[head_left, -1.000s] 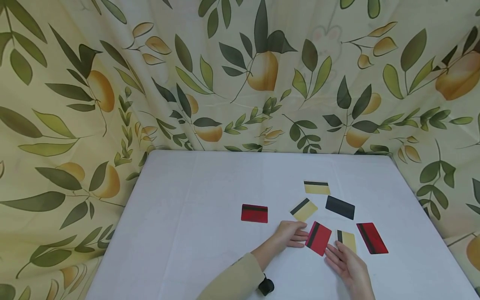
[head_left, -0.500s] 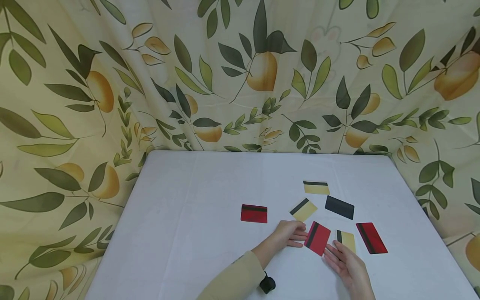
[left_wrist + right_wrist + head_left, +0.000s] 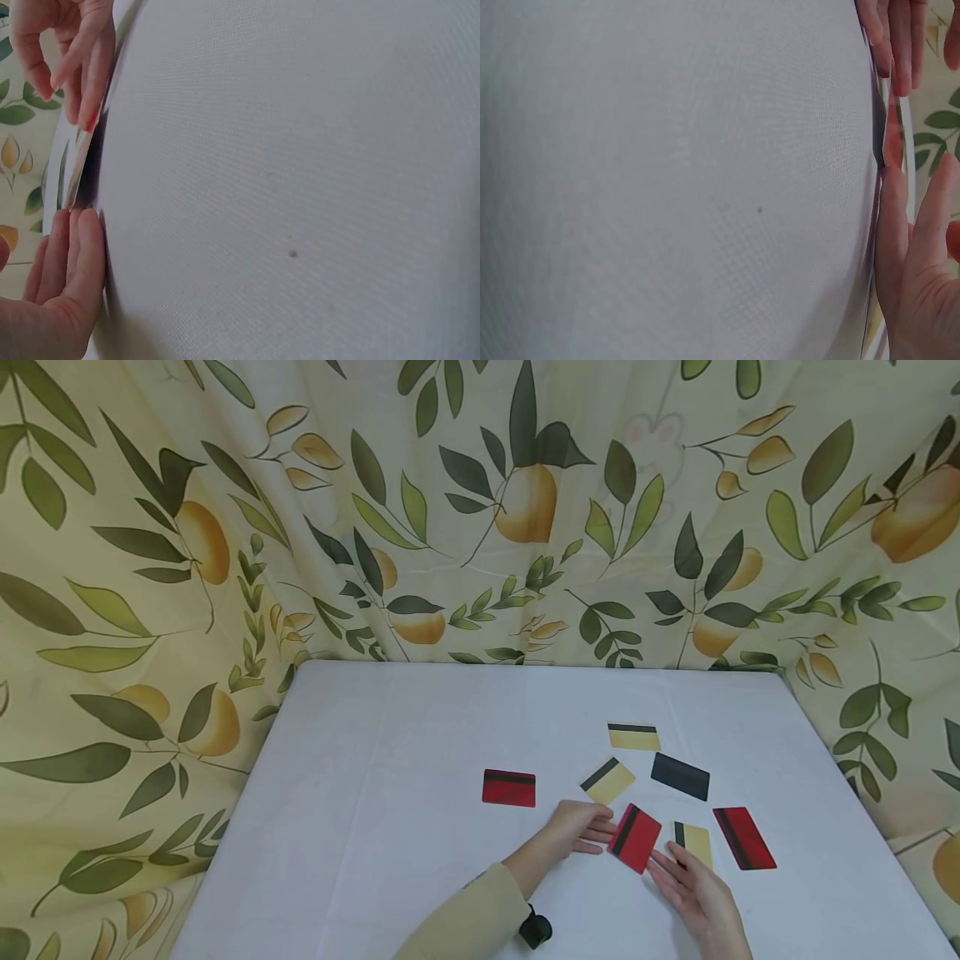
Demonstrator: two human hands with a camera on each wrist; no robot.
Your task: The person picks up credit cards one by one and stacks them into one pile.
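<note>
Between the two hands is a red card with a black stripe, lying at a slant in the head view. My left hand touches its left edge with extended fingertips. From the lower right, the straight fingers of my right hand meet the opposite edge. Both wrist views show the card edge-on, raised over the cloth with a dark shadow beneath; the right wrist view catches its red face. Beside the right fingers lies a gold card, partly covered by that hand.
Around the hands lie a tilted gold card, another gold card, a black card and a red card. Farther left is one more red card. A black round object hangs by the left sleeve.
The red card between the hands has tilted slightly and its face looks a deeper red. Both hands stay almost in place, and the other cards have not moved.
</note>
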